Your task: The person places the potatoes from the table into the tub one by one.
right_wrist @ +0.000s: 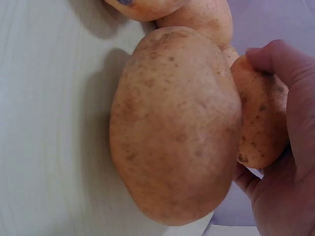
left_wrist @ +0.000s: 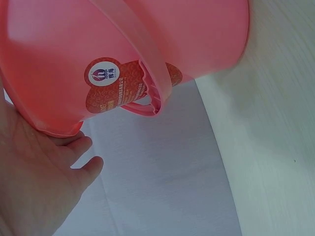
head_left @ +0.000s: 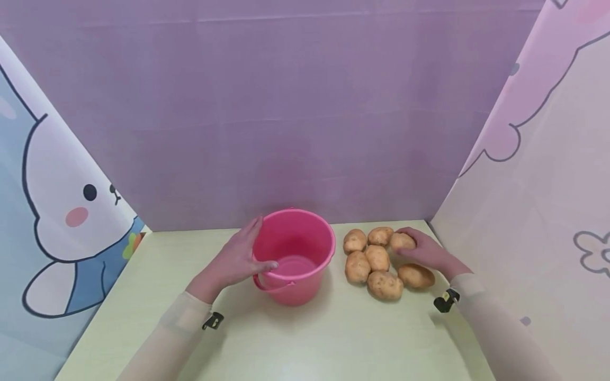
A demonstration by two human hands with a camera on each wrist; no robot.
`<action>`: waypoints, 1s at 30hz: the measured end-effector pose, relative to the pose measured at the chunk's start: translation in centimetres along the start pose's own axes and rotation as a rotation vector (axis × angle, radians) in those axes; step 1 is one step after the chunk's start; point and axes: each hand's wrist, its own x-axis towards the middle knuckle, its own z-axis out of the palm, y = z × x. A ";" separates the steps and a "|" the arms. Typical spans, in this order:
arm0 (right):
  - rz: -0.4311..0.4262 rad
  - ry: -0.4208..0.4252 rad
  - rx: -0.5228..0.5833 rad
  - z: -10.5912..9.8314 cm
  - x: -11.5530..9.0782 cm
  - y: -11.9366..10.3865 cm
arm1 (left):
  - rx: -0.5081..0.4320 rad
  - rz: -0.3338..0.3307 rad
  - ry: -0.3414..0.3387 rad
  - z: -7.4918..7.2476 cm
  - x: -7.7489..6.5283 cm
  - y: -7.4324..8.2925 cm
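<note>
A pink plastic bucket stands upright on the table, its inside bare and its handle hanging down at the front left. My left hand holds its left rim, thumb reaching over the front edge and fingers at the far side. In the left wrist view, fingertips show by the rim, near a red label on the bucket wall. To the right, my right hand grips a potato at the back of a group, thumb and fingers around it. A larger potato lies nearest the right wrist camera.
Several other potatoes lie close together between the bucket and my right hand. The pale wooden table ends at a purple back wall. Printed panels stand at the left and right.
</note>
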 end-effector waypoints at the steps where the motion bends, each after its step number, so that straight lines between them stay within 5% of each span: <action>1: -0.004 0.004 -0.004 -0.1 0.0 0.0 | 0.003 0.000 0.000 0.0 0.0 0.0; 8: -0.014 0.012 -0.007 -0.3 0.4 -1.0 | -0.015 -0.001 0.004 -0.1 0.0 0.1; 13: -0.066 -0.056 0.126 -0.4 0.8 -2.3 | -0.019 0.009 0.010 -0.1 0.0 0.1; 20: -0.119 0.060 -0.038 -0.5 1.5 -3.5 | -0.010 -0.003 0.007 -0.1 -0.1 0.3; 30: -0.137 0.038 -0.025 -0.4 2.2 -6.0 | -0.008 -0.006 0.005 0.0 -0.1 0.3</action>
